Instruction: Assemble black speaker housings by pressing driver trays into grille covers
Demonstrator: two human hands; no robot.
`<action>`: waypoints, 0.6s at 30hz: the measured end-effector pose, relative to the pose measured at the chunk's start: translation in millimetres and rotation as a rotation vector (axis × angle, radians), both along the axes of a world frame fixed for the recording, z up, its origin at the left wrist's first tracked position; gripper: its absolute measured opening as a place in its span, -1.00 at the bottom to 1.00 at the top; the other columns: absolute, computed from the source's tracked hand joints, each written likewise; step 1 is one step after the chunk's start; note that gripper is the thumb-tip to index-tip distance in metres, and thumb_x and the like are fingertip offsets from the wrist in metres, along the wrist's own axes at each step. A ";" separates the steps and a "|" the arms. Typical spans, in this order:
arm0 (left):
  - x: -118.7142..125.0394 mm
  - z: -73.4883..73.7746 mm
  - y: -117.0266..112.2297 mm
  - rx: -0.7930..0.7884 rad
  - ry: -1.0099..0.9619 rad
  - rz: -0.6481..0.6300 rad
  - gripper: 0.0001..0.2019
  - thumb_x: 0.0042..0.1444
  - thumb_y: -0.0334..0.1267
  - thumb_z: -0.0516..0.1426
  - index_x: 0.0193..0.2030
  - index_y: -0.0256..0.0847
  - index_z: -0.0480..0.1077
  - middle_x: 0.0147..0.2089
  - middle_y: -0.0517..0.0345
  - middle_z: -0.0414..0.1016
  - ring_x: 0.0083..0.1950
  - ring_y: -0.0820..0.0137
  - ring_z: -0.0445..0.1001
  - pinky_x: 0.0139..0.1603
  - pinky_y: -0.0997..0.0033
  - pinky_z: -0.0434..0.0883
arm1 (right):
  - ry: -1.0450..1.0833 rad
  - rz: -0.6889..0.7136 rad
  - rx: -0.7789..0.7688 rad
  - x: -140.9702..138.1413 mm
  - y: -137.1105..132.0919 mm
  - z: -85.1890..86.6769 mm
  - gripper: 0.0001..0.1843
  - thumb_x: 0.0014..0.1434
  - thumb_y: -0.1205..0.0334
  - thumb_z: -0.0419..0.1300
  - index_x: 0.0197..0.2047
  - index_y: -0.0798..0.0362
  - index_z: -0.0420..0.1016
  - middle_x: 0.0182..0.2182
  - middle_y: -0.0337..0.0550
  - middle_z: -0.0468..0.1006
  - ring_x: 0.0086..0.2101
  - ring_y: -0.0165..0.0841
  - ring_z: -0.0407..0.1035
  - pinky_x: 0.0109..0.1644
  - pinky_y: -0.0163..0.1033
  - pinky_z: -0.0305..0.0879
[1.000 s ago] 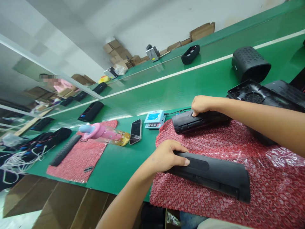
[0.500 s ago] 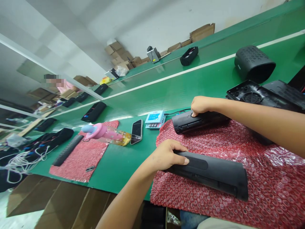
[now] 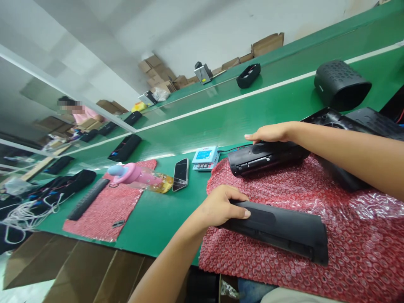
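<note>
My left hand (image 3: 221, 206) is closed around the near end of a long black curved cover (image 3: 280, 229) that lies on red bubble wrap (image 3: 293, 189). My right hand (image 3: 271, 133) rests flat, fingers stretched out, on top of a black speaker body (image 3: 263, 160) at the far edge of the wrap. A thin cable runs from that speaker body to a small blue tester box (image 3: 204, 157) on the green bench (image 3: 164, 214).
A phone (image 3: 180, 174), a pink bottle (image 3: 139, 174) and a second bubble-wrap sheet (image 3: 104, 208) with a black bar lie to the left. Black housings (image 3: 342, 84) stand at the right. A conveyor (image 3: 252, 105) carries black parts; a person sits far left.
My right hand has gone from pressing with curled fingers on the speaker body to lying flat on its top. My left hand has kept its grip on the cover.
</note>
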State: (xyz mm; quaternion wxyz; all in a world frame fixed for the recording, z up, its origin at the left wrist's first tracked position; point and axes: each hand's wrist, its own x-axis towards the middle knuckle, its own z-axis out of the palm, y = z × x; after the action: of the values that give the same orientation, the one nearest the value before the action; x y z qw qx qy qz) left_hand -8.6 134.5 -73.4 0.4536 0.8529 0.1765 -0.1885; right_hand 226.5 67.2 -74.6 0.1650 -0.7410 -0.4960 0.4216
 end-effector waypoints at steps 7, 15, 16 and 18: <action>-3.2 -3.1 -0.3 0.002 -0.035 -0.024 -0.89 -0.19 -0.26 0.18 -0.51 -0.26 0.46 -0.52 0.28 0.31 -0.42 0.46 0.28 -0.36 0.48 0.15 | -0.301 0.203 0.134 -13.8 -9.3 -1.4 -0.72 0.08 0.14 0.11 -0.22 0.13 0.51 -0.28 -0.06 0.53 -0.27 -0.23 0.39 -0.28 -0.25 0.23; -5.6 -1.5 -4.4 0.020 -0.064 0.002 -0.88 -0.21 -0.24 0.17 -0.58 -0.26 0.43 -0.57 0.27 0.27 -0.44 0.46 0.25 -0.38 0.46 0.13 | -0.557 0.218 0.296 -52.8 -49.2 -17.6 -0.78 0.06 0.25 0.17 -0.19 0.13 0.47 -0.21 -0.06 0.47 -0.20 -0.20 0.37 -0.23 -0.23 0.21; -5.9 -1.5 -4.9 0.022 -0.066 0.007 -0.88 -0.21 -0.23 0.17 -0.58 -0.25 0.43 -0.57 0.27 0.27 -0.44 0.45 0.25 -0.39 0.46 0.13 | -0.591 0.223 0.306 -56.8 -53.4 -20.0 -0.80 0.07 0.25 0.18 -0.22 0.12 0.47 -0.23 -0.07 0.47 -0.22 -0.22 0.38 -0.26 -0.24 0.21; -6.9 -1.7 -5.9 0.025 -0.072 0.014 -0.87 -0.22 -0.22 0.17 -0.59 -0.24 0.44 -0.57 0.26 0.28 -0.44 0.45 0.26 -0.39 0.46 0.14 | -0.665 0.232 0.328 -64.4 -61.1 -25.5 -0.85 0.08 0.24 0.19 -0.26 0.10 0.46 -0.25 -0.10 0.45 -0.29 -0.26 0.39 -0.34 -0.27 0.20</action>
State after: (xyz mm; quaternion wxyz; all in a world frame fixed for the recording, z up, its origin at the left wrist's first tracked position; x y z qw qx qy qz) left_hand -15.5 128.6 -75.1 0.4502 0.8635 0.1685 -0.1525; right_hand 162.1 6.0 -100.0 0.0629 -0.7399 -0.6638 0.0893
